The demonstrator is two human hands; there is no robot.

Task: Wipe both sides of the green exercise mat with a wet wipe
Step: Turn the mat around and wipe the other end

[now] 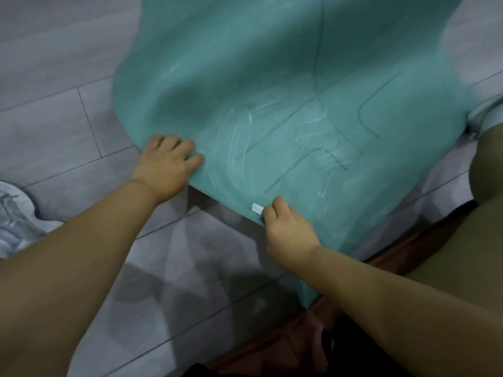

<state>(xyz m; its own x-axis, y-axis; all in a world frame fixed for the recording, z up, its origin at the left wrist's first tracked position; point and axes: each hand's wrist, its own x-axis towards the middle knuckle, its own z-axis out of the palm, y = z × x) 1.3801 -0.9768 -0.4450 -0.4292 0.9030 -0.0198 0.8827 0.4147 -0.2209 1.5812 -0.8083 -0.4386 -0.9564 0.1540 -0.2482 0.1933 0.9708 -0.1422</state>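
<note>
One green exercise mat (285, 77), near edge lifted off grey floor (68, 63), streaked white. Left hand (166, 164) curled over edge; right hand (285, 229) gripping edge plus one wet wipe (256, 207). One shoe (13, 213) at left.
</note>
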